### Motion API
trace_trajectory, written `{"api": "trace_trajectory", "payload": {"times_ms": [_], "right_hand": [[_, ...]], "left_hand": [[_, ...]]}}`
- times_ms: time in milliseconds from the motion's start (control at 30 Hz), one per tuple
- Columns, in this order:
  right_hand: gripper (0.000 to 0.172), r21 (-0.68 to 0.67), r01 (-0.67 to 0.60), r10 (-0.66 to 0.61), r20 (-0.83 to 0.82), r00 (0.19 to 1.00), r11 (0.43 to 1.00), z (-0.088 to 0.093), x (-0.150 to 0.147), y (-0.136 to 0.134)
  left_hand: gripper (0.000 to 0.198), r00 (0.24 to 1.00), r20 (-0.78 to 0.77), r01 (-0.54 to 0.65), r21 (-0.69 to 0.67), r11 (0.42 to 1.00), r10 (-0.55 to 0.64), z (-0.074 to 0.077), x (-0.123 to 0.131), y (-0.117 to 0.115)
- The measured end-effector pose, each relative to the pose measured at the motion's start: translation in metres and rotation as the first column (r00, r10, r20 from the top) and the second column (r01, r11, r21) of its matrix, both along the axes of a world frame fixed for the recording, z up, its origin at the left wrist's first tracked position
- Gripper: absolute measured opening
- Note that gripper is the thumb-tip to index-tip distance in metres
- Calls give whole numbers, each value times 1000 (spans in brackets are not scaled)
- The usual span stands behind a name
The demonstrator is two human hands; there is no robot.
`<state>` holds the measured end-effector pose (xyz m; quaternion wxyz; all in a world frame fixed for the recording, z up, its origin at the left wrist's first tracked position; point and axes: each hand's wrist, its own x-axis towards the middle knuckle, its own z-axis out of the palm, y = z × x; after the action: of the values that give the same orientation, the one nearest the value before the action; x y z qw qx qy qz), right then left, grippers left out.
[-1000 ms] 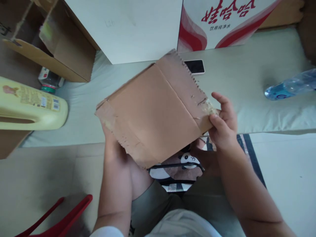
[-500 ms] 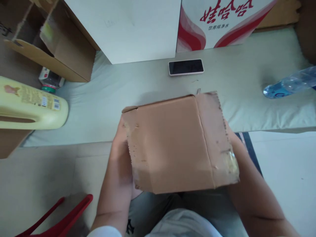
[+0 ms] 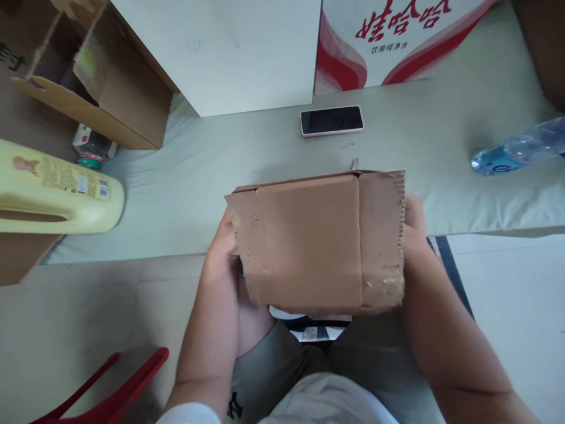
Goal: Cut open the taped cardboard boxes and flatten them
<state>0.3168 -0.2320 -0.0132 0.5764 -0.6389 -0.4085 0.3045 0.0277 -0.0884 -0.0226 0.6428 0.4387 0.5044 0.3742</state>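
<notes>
A brown cardboard box (image 3: 309, 241) is held up above my lap, between both hands. Its side flaps have torn, jagged edges, and a shiny bit of tape sticks at the lower right corner. My left hand (image 3: 224, 238) grips the box from its left side, the fingertips hidden behind the flap. On the opposite side my right hand (image 3: 413, 221) is closed against the right flap, with part of its fingers out of sight behind the cardboard.
Beyond the box, a phone (image 3: 332, 120) lies on a pale green covered surface (image 3: 212, 159). Around it stand a white carton (image 3: 247, 59), a red-and-white carton (image 3: 388, 53), an open cardboard box (image 3: 128, 88), a yellow jug (image 3: 57, 191) and a plastic bottle (image 3: 516, 150). A red object (image 3: 119, 383) is at lower left.
The box has tilted and levelled out, its near edge moving up and away from my body. A striped black-and-white patch now shows below it. My right hand's fingers are more visible.
</notes>
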Motion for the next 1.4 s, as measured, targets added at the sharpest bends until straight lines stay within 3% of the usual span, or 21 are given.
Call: {"api": "trace_trajectory", "payload": {"times_ms": [67,167,300,367,433,567,700,900,1000,1133,1267,1333,1400], "right_hand": [[35,-24,-3,1,-83,997,1000,8,-6,5],[34,-93,31,-53,-249,967,995,9,-9,13],[54,-18,82,-83,-361,929,996,-2,-8,18],[54,-10,17,-19,-336,942,1000,-6,-8,17],[43,-51,-31,18,-237,971,998,-9,-10,15],[28,-45,50,-56,-161,985,998,-13,-15,15],[28,17,131,-125,-180,976,991,-19,-17,19],[29,4,160,-157,-176,972,987,-22,-19,22],[28,-8,211,-211,-42,976,977,-22,-16,22],[39,26,287,-287,170,943,958,-25,-6,21],[42,-115,280,-285,-35,958,953,-27,-6,23],[42,-236,128,-168,-158,973,963,-24,-13,25],[36,-273,-40,-29,-245,969,961,-20,-24,27]], "left_hand": [[41,999,12,-41,-77,996,42,0,1,0],[37,998,56,17,-84,996,-12,2,1,1],[35,997,67,50,-102,994,-43,2,0,1],[36,998,48,39,-144,989,-32,2,0,2],[37,998,43,51,-158,986,-45,1,0,2],[50,992,99,95,-155,983,-80,0,-1,8],[84,965,205,201,-171,965,-165,-1,-6,11],[63,963,122,251,-74,965,-241,2,4,1],[61,982,136,134,-35,990,-128,-1,8,4],[56,966,225,-145,61,988,128,-7,-2,23],[35,874,402,-297,1,955,272,-13,-12,44],[28,830,450,-329,-84,940,331,-16,-12,51],[28,803,478,-334,-134,933,356,-19,-10,54]]}}
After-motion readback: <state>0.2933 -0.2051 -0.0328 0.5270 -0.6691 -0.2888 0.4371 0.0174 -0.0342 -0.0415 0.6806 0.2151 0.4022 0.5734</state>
